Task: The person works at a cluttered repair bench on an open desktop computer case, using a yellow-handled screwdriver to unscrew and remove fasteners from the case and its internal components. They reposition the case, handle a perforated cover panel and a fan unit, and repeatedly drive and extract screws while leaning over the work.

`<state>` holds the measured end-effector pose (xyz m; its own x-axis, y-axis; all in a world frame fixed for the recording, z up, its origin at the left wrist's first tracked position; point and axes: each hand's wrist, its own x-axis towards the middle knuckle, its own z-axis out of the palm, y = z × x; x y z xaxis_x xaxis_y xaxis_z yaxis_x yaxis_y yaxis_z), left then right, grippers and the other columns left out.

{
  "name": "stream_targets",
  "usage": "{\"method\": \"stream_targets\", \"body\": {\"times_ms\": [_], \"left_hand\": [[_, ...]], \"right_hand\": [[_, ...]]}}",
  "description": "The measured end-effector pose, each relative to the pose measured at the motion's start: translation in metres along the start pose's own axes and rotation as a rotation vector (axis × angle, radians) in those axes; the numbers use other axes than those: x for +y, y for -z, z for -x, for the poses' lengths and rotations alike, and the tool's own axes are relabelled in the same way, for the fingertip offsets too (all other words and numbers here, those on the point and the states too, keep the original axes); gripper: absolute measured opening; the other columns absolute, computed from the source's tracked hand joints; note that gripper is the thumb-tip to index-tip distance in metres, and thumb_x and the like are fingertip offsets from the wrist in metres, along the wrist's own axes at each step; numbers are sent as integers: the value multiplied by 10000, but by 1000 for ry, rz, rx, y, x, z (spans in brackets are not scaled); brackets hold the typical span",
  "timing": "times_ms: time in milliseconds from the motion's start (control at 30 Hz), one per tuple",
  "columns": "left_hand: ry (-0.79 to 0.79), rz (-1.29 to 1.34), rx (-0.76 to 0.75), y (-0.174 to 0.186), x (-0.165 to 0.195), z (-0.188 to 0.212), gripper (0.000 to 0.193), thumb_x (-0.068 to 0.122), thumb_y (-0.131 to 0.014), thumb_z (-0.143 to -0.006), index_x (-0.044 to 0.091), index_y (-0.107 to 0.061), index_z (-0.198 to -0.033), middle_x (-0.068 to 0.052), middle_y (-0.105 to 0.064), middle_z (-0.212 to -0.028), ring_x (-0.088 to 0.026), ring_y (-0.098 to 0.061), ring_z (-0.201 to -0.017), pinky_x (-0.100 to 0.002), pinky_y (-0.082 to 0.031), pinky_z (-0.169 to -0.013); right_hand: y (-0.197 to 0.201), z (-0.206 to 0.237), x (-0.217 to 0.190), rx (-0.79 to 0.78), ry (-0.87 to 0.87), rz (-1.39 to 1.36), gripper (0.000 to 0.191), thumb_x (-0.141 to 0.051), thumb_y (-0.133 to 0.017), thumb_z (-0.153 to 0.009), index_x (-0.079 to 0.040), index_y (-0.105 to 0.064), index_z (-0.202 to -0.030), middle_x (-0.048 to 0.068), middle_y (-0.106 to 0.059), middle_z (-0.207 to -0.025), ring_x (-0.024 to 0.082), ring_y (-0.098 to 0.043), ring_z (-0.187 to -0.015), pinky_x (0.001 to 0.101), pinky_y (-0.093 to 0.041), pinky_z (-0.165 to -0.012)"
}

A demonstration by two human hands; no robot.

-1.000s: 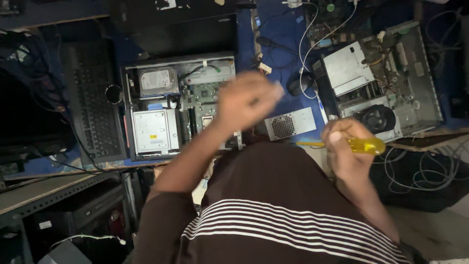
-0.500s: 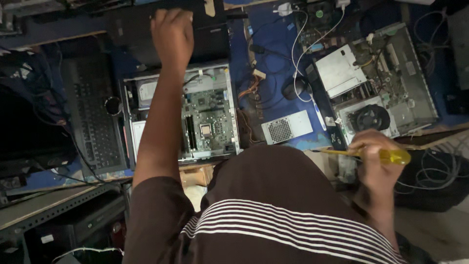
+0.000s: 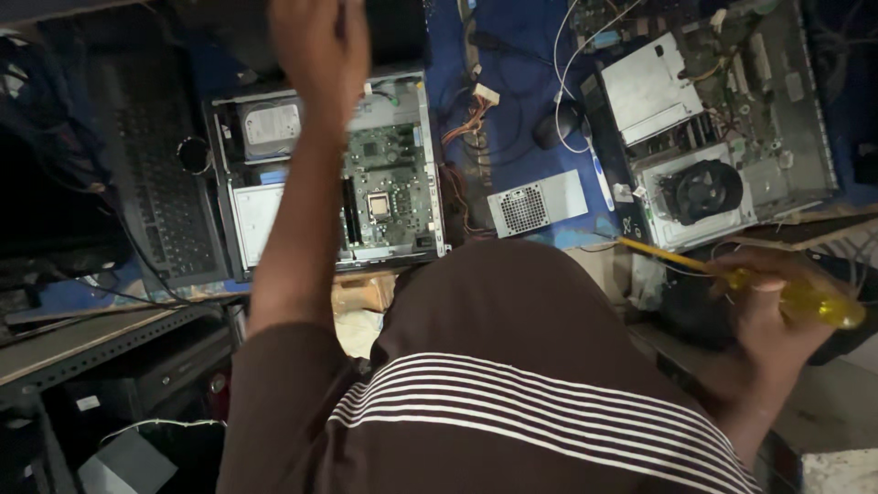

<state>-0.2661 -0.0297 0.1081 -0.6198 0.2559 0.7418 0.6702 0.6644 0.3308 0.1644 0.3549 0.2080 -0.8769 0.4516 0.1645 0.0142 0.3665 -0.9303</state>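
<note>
My left hand reaches far over an open desktop computer case, its fingers curled at the case's far edge by a dark object; what it grips is hidden. The arm crosses the case between the hard drive and the green motherboard. At the lower right my right hand is closed on a yellow-handled screwdriver. Its shaft points left towards a second open computer with a black fan. My brown striped shirt fills the bottom.
A black keyboard lies left of the case. A small grey vented box, a black mouse and loose cables lie on the blue table between the computers. Metal shelving stands lower left.
My left hand rose from in front of my chest, across the open case, to its far edge. My right hand has drifted right and lower with the screwdriver in it.
</note>
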Motion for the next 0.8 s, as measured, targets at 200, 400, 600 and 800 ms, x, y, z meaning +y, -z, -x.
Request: {"method": "stream_targets", "body": {"times_ms": [200, 400, 600, 800], "left_hand": [[359, 652, -248, 27, 158, 70, 111, -4, -669, -934, 93, -709, -971, -52, -759, -1045, -224, -691, -1037, -348, -484, -1007], [91, 756, -609, 39, 206, 82, 314, 165, -645, -1023, 89, -648, -1327, -111, -643, -1293, -322, -590, -1222, -448, -464, -1062], [44, 631, -655, 33, 203, 81, 299, 242, -670, -994, 101, -693, -1257, -104, -663, -1184, -328, -604, -1131, -439, -483, -973], [120, 710, -691, 12, 195, 112, 198, 234, -681, -1004, 68, -713, -1107, -76, -728, -1089, -310, -660, -1042, -423, -502, -957]], "right_hand": [[-16, -16, -31, -92, 7, -71, 212, -100, -802, -1055, 58, -660, -1053, 175, -719, -1039, 197, -741, -928, 302, -620, -850], [-59, -54, -50, -251, 131, -105, 183, -47, -814, -1005, 0, -652, -1076, 127, -749, -1083, 157, -759, -1012, 301, -636, -893], [-99, -85, -52, -403, 172, 88, 205, -86, -856, -939, -38, -693, -1055, 55, -748, -992, 112, -707, -857, 249, -567, -772], [-130, -120, -47, -585, 305, 214, 200, -171, -840, -947, -64, -680, -1000, 53, -710, -871, 121, -684, -725, 268, -520, -652]]}}
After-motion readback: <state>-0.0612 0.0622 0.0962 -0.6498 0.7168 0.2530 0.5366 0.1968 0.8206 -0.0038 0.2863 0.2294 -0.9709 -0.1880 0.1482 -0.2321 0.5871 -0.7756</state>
